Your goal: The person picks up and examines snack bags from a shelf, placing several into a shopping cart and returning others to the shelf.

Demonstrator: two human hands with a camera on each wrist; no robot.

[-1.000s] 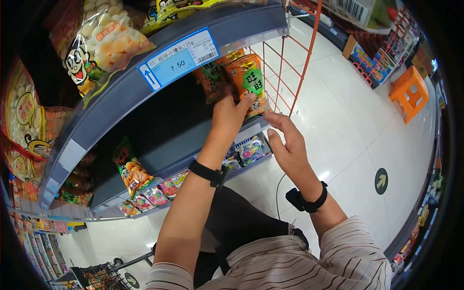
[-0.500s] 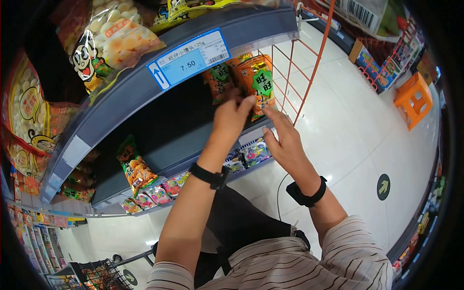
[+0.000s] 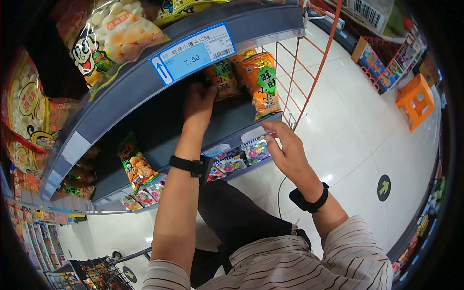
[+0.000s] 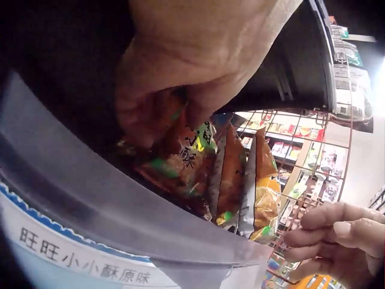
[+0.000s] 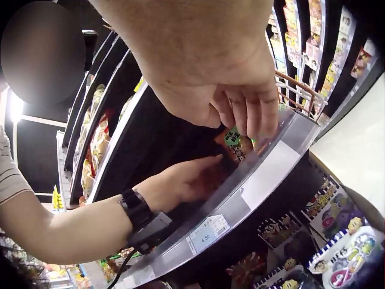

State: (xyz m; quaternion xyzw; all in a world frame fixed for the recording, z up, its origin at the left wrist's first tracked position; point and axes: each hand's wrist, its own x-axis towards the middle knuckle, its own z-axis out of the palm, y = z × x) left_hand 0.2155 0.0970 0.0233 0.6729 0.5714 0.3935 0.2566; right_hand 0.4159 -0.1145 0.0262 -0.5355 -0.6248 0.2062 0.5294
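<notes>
- Left hand point(image 3: 198, 102) deep in a grey metal shelf point(image 3: 232, 116), fingers curled round the top of an orange foil snack packet point(image 3: 223, 79), the innermost of the group; the left wrist view shows the grip closing on its crinkled upper edge point(image 4: 180, 153).
- Right hand point(image 3: 286, 151) hovering at the shelf's front rail, fingers loosely bent and holding nothing; whether a fingertip touches the rail cannot be told.
- Done, by the look of it: a short row of matching orange packets point(image 3: 261, 82) stands upright at the shelf's right end, faces outward, just beside an orange wire divider point(image 3: 302, 79).
- In hand: the gripped packet leans behind and left of that row, not quite square with its neighbours.
- Left, as a judgement: straightening this one packet to match the row; the stretch of shelf to the left of the hand lies in shadow and shows no packets near the hand.
- Above, a blue price label point(image 3: 193, 53) marks the next tier, stocked with other bagged snacks.
</notes>
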